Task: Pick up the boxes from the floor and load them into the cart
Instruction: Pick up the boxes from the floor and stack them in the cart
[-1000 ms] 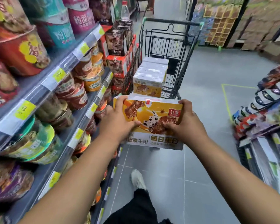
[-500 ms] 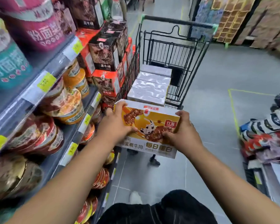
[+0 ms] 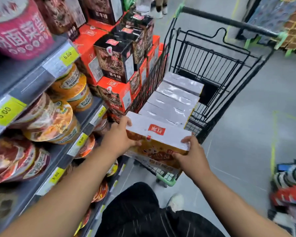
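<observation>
- Both hands hold an orange-and-white box (image 3: 158, 134) at the near end of a black wire shopping cart (image 3: 229, 22).
- The left hand (image 3: 117, 139) grips the box's left end, thumb on its white top.
- The right hand (image 3: 193, 154) holds the near right corner, thumb on the top edge.
- A row of matching film-wrapped boxes (image 3: 174, 100) lies inside the cart, white tops up.
- The cart stands beside a shelf (image 3: 46, 77) of instant-noodle bowls (image 3: 53, 120) with yellow price tags (image 3: 67, 55).
- Orange and black cartons (image 3: 113, 60) are stacked against the cart's left side.
- Dark trousers (image 3: 143, 211) and a pale shoe (image 3: 176, 201) show above the grey tiled floor (image 3: 246, 125).
</observation>
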A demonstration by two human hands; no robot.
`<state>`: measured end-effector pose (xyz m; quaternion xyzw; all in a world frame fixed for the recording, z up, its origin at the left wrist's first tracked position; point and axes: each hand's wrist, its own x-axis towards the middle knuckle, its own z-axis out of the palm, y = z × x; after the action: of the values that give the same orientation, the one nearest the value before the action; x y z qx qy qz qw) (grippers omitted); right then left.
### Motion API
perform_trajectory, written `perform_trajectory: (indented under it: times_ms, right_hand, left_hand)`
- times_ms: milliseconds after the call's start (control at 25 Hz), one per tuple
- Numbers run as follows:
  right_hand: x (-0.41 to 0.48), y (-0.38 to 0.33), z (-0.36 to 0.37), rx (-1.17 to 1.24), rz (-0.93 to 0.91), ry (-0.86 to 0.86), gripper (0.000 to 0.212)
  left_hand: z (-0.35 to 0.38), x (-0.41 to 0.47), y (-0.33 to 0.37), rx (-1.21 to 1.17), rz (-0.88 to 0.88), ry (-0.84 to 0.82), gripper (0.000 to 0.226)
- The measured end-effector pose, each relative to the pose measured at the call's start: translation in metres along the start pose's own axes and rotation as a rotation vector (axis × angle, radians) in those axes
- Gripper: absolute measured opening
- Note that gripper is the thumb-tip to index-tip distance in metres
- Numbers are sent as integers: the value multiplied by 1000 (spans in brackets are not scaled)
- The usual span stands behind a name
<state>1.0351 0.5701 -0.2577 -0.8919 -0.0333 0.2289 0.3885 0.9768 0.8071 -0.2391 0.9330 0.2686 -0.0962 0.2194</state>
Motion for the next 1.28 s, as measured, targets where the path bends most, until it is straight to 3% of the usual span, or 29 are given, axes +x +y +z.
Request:
perform_trajectory:
  times_ms: [400, 720, 880, 1080, 1280]
  right_hand:
    - [64, 8, 59, -121, 170, -84, 36]
    - [99, 21, 81, -99, 308, -148, 54]
    - [103, 30, 78, -52, 354, -241, 59]
    - [99, 30, 77, -52, 285, -218, 62]
    - [98, 27, 63, -161, 189, -277, 81]
  left_hand:
    - [32, 105, -35, -1, 44, -256, 41]
    - [74, 148, -53, 137, 89, -372, 41]
    - [88, 153, -50, 153, 120, -371, 44]
    - [87, 152, -49, 123, 93, -349, 46]
    - [79, 128, -46, 16, 63, -252, 69]
